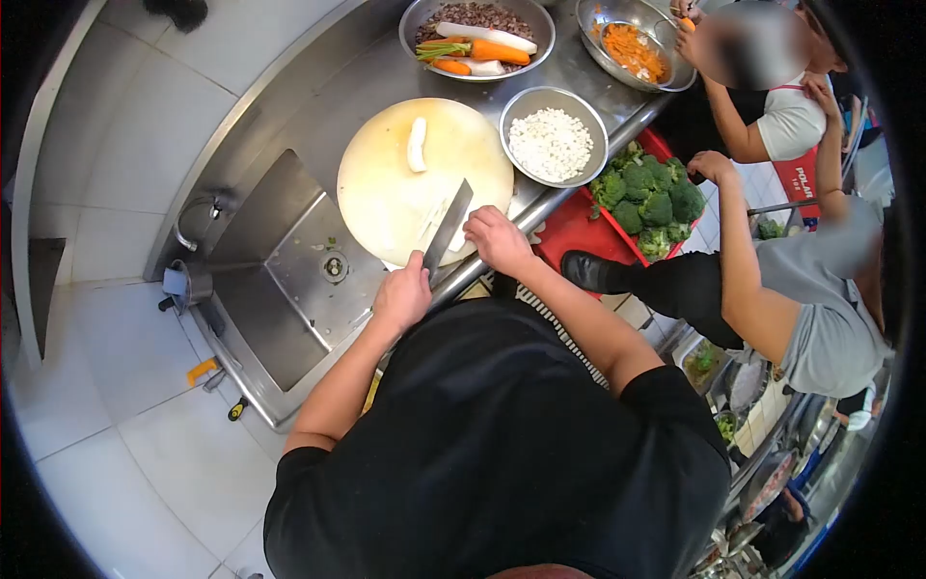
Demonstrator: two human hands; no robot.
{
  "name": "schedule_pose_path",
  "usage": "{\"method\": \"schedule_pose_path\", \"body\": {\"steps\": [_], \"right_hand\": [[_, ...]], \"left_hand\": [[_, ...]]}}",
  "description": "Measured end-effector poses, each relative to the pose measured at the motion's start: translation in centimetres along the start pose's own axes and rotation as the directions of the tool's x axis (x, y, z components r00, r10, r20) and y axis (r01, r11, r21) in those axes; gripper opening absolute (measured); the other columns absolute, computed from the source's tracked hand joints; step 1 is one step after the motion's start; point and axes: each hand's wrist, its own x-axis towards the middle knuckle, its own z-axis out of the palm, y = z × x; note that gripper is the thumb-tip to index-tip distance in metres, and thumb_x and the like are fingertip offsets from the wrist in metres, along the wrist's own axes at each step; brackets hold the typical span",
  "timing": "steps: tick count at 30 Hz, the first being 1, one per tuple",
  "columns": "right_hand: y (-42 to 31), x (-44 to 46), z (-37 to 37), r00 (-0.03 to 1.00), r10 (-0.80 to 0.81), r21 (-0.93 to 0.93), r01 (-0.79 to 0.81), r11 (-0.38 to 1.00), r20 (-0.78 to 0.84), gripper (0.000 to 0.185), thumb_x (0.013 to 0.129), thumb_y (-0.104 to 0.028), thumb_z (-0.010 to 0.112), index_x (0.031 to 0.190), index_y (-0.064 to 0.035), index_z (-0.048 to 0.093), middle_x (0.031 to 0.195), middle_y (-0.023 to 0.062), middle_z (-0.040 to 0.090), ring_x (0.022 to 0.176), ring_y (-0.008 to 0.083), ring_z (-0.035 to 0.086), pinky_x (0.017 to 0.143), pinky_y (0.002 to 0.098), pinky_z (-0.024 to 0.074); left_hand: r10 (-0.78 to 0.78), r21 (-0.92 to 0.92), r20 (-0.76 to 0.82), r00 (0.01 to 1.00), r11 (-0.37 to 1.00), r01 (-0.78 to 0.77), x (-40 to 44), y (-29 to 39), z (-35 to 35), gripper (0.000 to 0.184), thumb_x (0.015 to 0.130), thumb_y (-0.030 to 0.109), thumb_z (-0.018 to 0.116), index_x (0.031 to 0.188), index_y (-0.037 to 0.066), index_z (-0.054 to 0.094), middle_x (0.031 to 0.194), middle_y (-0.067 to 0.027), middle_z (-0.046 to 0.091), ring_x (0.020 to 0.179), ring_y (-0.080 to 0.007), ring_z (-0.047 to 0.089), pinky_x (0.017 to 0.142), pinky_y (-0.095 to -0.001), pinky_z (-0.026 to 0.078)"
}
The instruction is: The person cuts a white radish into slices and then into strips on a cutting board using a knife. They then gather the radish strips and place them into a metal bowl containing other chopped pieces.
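Note:
My left hand (pixel 403 294) is wrapped round the handle of a kitchen knife (pixel 448 228), whose broad blade lies across the near right part of a round cutting board (pixel 371 159). To the right of the blade, my right hand (pixel 497 238) is at the board's edge with its fingers curled together; what they hold, if anything, is hidden. Thin pale strips (pixel 431 218) lie along the blade's left side. Farther back on the board rests a peeled white root piece (pixel 417 145). A metal bowl (pixel 555 135) of white diced pieces stands at the board's right.
Left of the board is a steel sink (pixel 280 280) with a tap (pixel 198 220). Behind stand a bowl (pixel 410 43) with carrots and white roots and another (pixel 588 29) with orange pieces. Broccoli (pixel 648 193) fills a red crate at right, near two other people.

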Motion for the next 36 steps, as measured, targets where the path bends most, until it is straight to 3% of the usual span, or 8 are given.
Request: {"method": "schedule_pose_path", "body": {"steps": [8,17,23,26,29,33,36], "right_hand": [[0.3,0.2,0.6,0.996,-0.066,0.026,0.065,0.998,0.056,0.012,0.088,-0.013,0.072,0.095,-0.0051,0.069,0.100,0.0086,0.064,0.105,0.0289,0.062,0.092,0.0404,0.0532],[0.7,0.6,0.3,0.994,-0.090,0.033,0.088,0.996,0.060,0.010,0.087,-0.013,0.071,0.092,-0.0050,0.069,0.098,0.0085,0.064,0.104,0.0286,0.061,0.091,0.0403,0.0538],[0.7,0.8,0.1,0.995,-0.019,0.065,0.013,0.998,0.097,0.008,0.087,-0.010,0.067,0.094,-0.0051,0.069,0.100,0.0090,0.063,0.104,0.0289,0.062,0.089,0.0415,0.0552],[0.5,0.3,0.6,0.998,0.004,0.063,-0.007,0.998,0.061,0.008,0.088,-0.009,0.066,0.094,-0.0048,0.068,0.099,0.0092,0.063,0.105,0.0291,0.062,0.089,0.0420,0.0551],[0.8,0.1,0.4,1.000,-0.023,0.072,0.022,0.997,0.019,0.007,0.088,-0.008,0.065,0.094,-0.0047,0.067,0.099,0.0094,0.063,0.105,0.0292,0.062,0.089,0.0423,0.0551],[0.4,-0.1,0.0,0.997,0.005,0.044,-0.008,0.999,0.079,0.009,0.087,-0.007,0.064,0.095,-0.0048,0.068,0.100,0.0092,0.063,0.105,0.0289,0.063,0.089,0.0415,0.0551],[1.0,0.0,0.4,0.998,-0.029,0.018,0.028,0.999,0.056,0.010,0.087,-0.007,0.063,0.096,-0.0050,0.068,0.101,0.0088,0.064,0.105,0.0284,0.063,0.089,0.0408,0.0555]], "left_hand": [[-0.014,0.040,-0.068,0.998,0.999,0.016,-1.1,0.9,0.6,0.019,0.102,0.017,0.054,0.115,0.004,0.051,0.076,-0.0304,0.068,0.074,-0.0523,0.068,0.072,-0.0641,0.052],[-0.118,0.073,0.022,0.993,0.991,0.116,-1.3,1.4,2.1,0.022,0.103,0.019,0.054,0.117,0.002,0.050,0.081,-0.0318,0.069,0.079,-0.0531,0.068,0.073,-0.0654,0.051],[-0.019,0.017,-0.038,0.999,1.000,0.020,1.7,0.6,2.2,0.025,0.103,0.019,0.054,0.121,0.001,0.048,0.080,-0.0354,0.066,0.078,-0.0565,0.065,0.073,-0.0666,0.049],[-0.064,0.057,0.061,0.996,0.997,0.061,-1.0,1.7,-0.4,0.026,0.103,0.019,0.054,0.121,0.001,0.048,0.080,-0.0351,0.066,0.078,-0.0562,0.066,0.072,-0.0663,0.050],[-0.146,0.054,0.047,0.988,0.988,0.143,-0.7,2.4,1.7,0.025,0.103,0.018,0.056,0.120,0.001,0.048,0.080,-0.0347,0.067,0.077,-0.0557,0.066,0.072,-0.0656,0.050],[-0.030,0.016,-0.019,0.999,0.999,0.031,1.5,1.8,1.8,0.023,0.104,0.021,0.053,0.115,0.002,0.048,0.081,-0.0330,0.068,0.081,-0.0538,0.068,0.075,-0.0652,0.052],[-0.098,0.064,0.082,0.992,0.994,0.093,-0.9,2.2,-0.1,0.024,0.103,0.021,0.053,0.116,0.001,0.049,0.083,-0.0334,0.069,0.083,-0.0542,0.068,0.078,-0.0649,0.052]]}}
